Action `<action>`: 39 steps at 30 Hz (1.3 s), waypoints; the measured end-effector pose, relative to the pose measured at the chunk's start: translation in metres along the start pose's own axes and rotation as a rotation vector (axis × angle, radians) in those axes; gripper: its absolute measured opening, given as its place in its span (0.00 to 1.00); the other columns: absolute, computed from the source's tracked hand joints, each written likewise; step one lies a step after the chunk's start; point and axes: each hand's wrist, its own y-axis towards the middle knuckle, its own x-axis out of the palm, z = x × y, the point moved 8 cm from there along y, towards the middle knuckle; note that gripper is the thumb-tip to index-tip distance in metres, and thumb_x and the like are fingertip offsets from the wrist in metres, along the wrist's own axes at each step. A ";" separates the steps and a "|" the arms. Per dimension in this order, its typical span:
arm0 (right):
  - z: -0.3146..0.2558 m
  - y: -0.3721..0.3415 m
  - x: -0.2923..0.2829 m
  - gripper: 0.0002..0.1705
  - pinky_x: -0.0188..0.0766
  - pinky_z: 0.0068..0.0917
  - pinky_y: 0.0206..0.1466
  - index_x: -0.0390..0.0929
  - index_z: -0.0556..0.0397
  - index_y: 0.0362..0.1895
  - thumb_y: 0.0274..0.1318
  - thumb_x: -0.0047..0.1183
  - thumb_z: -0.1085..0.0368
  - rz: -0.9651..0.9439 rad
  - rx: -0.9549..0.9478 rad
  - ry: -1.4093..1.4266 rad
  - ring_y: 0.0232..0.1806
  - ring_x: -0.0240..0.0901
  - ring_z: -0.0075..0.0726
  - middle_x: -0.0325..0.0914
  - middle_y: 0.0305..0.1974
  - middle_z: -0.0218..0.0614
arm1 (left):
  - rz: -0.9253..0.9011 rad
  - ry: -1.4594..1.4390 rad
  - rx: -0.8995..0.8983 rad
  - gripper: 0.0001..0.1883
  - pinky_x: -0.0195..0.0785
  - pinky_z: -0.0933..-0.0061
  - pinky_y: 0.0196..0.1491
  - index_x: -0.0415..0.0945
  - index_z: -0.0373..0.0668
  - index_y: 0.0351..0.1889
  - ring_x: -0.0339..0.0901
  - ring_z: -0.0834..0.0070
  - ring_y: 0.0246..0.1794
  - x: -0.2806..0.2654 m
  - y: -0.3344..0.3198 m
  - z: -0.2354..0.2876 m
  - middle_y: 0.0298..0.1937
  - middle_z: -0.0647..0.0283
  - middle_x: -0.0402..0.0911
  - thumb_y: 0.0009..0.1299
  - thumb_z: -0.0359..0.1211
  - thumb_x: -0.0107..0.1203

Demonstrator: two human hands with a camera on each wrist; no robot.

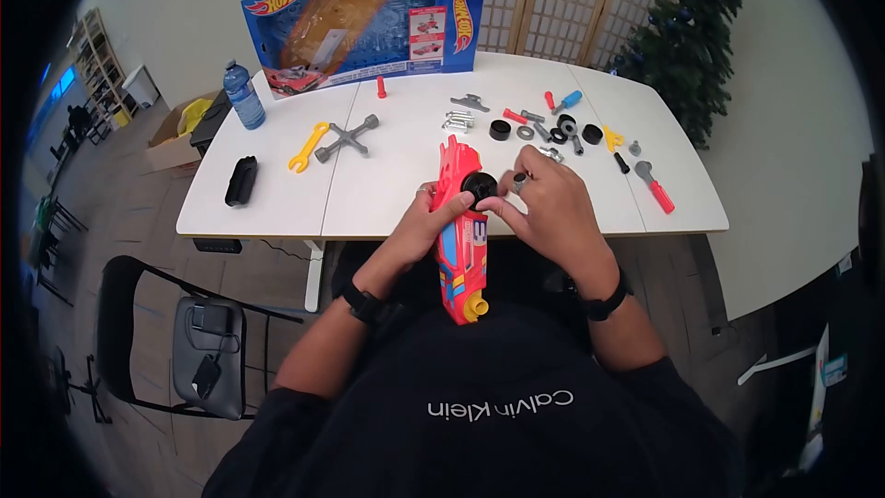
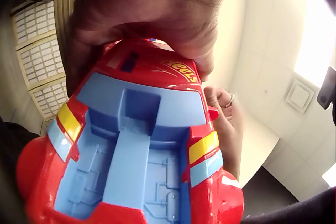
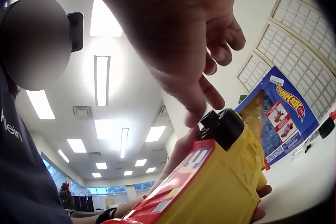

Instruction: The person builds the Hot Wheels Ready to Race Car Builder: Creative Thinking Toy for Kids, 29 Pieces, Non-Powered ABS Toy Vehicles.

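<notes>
A red toy car (image 1: 461,254) with blue and yellow parts is held up in front of the person, over the table's front edge. The left hand (image 1: 431,226) grips its body, thumb across the upper side. In the left wrist view its blue cabin (image 2: 139,145) faces the camera; the right wrist view shows a yellow underside (image 3: 226,182). A black wheel (image 1: 479,190) sits on the car's side. At the wheel's hub, the right hand (image 1: 553,203) pinches with thumb and forefinger, other fingers curled; a ring is on one finger.
On the white table (image 1: 396,194) lie a yellow wrench (image 1: 309,148), a grey cross-shaped wrench (image 1: 348,138), a black tray-like part (image 1: 241,181), loose wheels (image 1: 500,130), bolts and a red-handled tool (image 1: 661,198). A water bottle (image 1: 243,95) and a Hot Wheels box (image 1: 369,23) stand behind.
</notes>
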 end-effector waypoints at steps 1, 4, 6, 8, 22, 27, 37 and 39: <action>0.004 0.000 -0.001 0.11 0.75 0.43 0.42 0.87 0.52 0.43 0.59 0.69 0.62 -0.027 0.051 -0.011 0.39 0.80 0.44 0.73 0.38 0.37 | -0.014 -0.008 -0.014 0.46 0.83 0.69 0.56 0.54 0.26 0.70 0.86 0.69 0.54 0.001 -0.002 0.002 0.58 0.47 0.80 0.75 0.53 0.68; 0.006 0.002 0.001 0.15 0.74 0.41 0.43 0.85 0.53 0.39 0.57 0.72 0.55 0.023 0.053 -0.004 0.40 0.79 0.43 0.72 0.37 0.36 | 0.016 -0.021 -0.010 0.48 0.83 0.69 0.56 0.53 0.26 0.71 0.86 0.68 0.55 -0.001 0.000 -0.003 0.59 0.46 0.79 0.74 0.54 0.68; 0.014 -0.004 0.017 0.18 0.74 0.41 0.43 0.85 0.53 0.37 0.56 0.73 0.51 -0.042 -0.014 -0.045 0.40 0.79 0.43 0.72 0.37 0.36 | 0.030 -0.009 0.005 0.48 0.82 0.69 0.56 0.53 0.26 0.71 0.86 0.69 0.54 -0.002 0.000 -0.001 0.59 0.46 0.79 0.74 0.54 0.68; 0.007 -0.003 0.011 0.15 0.74 0.42 0.43 0.85 0.53 0.36 0.58 0.71 0.55 -0.042 0.024 -0.056 0.39 0.79 0.43 0.71 0.36 0.37 | 0.035 0.019 -0.011 0.48 0.82 0.69 0.56 0.52 0.26 0.72 0.86 0.69 0.54 0.000 -0.003 0.001 0.59 0.46 0.79 0.74 0.54 0.68; 0.000 0.001 -0.004 0.10 0.73 0.41 0.44 0.89 0.50 0.44 0.60 0.69 0.61 0.026 0.073 0.053 0.41 0.78 0.43 0.72 0.37 0.36 | 0.019 -0.040 0.006 0.47 0.83 0.69 0.56 0.53 0.27 0.71 0.86 0.69 0.54 -0.001 -0.001 -0.004 0.59 0.48 0.78 0.74 0.52 0.69; 0.006 -0.004 0.014 0.12 0.74 0.39 0.43 0.89 0.50 0.46 0.59 0.69 0.63 -0.020 -0.003 0.011 0.38 0.78 0.44 0.71 0.34 0.36 | 0.017 -0.009 0.021 0.44 0.83 0.70 0.56 0.54 0.27 0.70 0.86 0.69 0.53 -0.002 0.002 -0.004 0.58 0.48 0.79 0.75 0.51 0.68; 0.003 -0.002 0.007 0.12 0.73 0.42 0.48 0.90 0.48 0.46 0.58 0.67 0.71 0.036 0.032 0.101 0.42 0.77 0.46 0.72 0.36 0.36 | 0.016 -0.022 0.035 0.44 0.82 0.69 0.57 0.54 0.27 0.70 0.86 0.68 0.54 0.000 -0.001 0.000 0.58 0.47 0.79 0.75 0.50 0.68; 0.005 -0.004 0.011 0.12 0.72 0.42 0.49 0.90 0.48 0.46 0.57 0.67 0.71 -0.011 0.003 0.085 0.43 0.77 0.47 0.72 0.37 0.37 | 0.011 -0.009 0.005 0.45 0.82 0.69 0.57 0.54 0.27 0.70 0.86 0.67 0.55 -0.001 -0.001 -0.001 0.59 0.46 0.79 0.74 0.50 0.69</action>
